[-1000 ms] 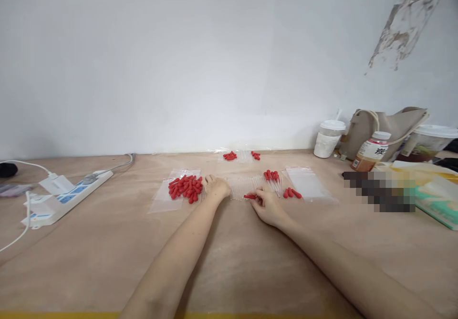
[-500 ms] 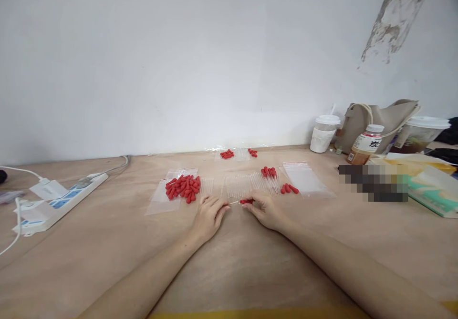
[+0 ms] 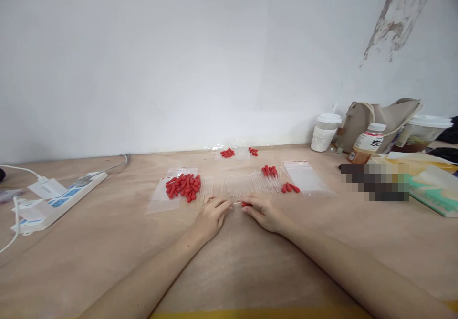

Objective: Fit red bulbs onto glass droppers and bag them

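My left hand (image 3: pixel 213 214) is closed on a thin clear dropper tube (image 3: pixel 236 203), whose end sticks out to the right. Opposite it, my right hand (image 3: pixel 265 212) pinches a red rubber bulb (image 3: pixel 245 204). Tube and bulb meet or nearly meet; I cannot tell how far one is inside the other. Beyond my hands lies a row of clear tubes (image 3: pixel 234 185). At its right end, several tubes carry red bulbs (image 3: pixel 269 170). A few loose red bulbs (image 3: pixel 290 188) are to the right. A heap of red bulbs (image 3: pixel 183 186) lies on a clear plastic bag (image 3: pixel 161 202) at left.
Against the wall are small bags with red bulbs (image 3: pixel 227 152). An empty zip bag (image 3: pixel 304 178) lies right of the tubes. A power strip (image 3: pixel 67 200) is at far left. A lidded cup (image 3: pixel 325 133), a bottle (image 3: pixel 367 143) and a handbag (image 3: pixel 386 118) stand at right.
Both hands have shifted slightly to the right and still hold the tube and bulb. Slightly more of the bulb shows at my right fingertips. The camera view has moved slightly.
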A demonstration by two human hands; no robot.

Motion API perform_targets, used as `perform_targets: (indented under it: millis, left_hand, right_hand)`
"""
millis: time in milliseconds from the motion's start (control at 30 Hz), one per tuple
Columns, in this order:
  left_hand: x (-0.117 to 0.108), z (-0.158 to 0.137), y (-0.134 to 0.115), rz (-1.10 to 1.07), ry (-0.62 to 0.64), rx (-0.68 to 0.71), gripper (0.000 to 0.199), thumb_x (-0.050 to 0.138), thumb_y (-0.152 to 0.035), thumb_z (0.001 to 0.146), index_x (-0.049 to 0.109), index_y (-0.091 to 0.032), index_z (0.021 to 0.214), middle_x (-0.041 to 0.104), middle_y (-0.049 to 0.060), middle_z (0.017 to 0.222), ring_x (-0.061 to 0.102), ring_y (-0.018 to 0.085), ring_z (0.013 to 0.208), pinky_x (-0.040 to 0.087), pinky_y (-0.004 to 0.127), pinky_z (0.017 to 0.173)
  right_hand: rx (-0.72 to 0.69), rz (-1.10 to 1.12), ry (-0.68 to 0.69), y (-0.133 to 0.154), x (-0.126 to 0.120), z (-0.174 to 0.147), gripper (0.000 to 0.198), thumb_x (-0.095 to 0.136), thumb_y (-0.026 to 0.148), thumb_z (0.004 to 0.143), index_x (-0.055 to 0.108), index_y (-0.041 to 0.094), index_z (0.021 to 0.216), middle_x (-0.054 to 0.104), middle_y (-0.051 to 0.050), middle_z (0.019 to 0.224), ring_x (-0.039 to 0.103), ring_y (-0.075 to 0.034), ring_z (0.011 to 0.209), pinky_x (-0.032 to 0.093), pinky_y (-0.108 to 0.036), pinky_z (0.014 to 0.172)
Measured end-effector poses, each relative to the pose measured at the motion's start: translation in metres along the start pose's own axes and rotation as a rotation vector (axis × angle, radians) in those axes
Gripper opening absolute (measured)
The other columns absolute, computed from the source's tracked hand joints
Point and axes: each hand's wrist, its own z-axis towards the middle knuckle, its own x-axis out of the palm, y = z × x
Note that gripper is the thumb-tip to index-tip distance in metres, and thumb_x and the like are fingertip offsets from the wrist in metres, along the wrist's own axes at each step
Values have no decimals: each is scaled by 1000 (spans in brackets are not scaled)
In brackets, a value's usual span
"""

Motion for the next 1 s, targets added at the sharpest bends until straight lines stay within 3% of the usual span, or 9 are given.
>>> perform_targets:
  millis: [233,433,600,833,1000]
  left_hand:
    - [1,-3,3,-42,-24,32,29,34,-7,82,54,-17,101,58,8,91,55,16,82,45,27,71]
    - [2,-3,6,7,-12,75,32,33,-5,81,54,-16,103,59,9,92,56,17,83,47,27,70]
    - [3,-3,7,58,1,121,31,31,-6,82,56,-13,100,60,10,86,56,18,78,48,28,67]
    - [-2,-4,1,42,113,79,29,32,-7,84,57,-15,96,60,8,84,56,17,78,47,26,68]
    - [-2,-4,-2,22,95,80,26,33,-12,85,58,-16,92,60,7,81,57,16,75,47,26,67]
  right_hand:
    - [49,6,-31,2,1,-2,18,43,27,83,59,21,88,63,-2,81,56,-13,75,45,-25,69]
    - [-11,-11,-65,4,-1,-3,17,42,25,84,58,20,89,62,-2,81,56,-12,76,44,-25,70]
    - [-32,-95,-19,0,0,-5,20,41,26,84,59,20,89,62,-3,81,56,-14,76,44,-26,71]
    - [-90,-202,20,3,0,-6,20,41,27,83,60,20,85,62,-4,75,55,-13,70,43,-25,64]
    - [-113,-270,53,2,-1,-6,17,44,27,82,60,20,85,61,-4,77,55,-14,73,41,-27,70]
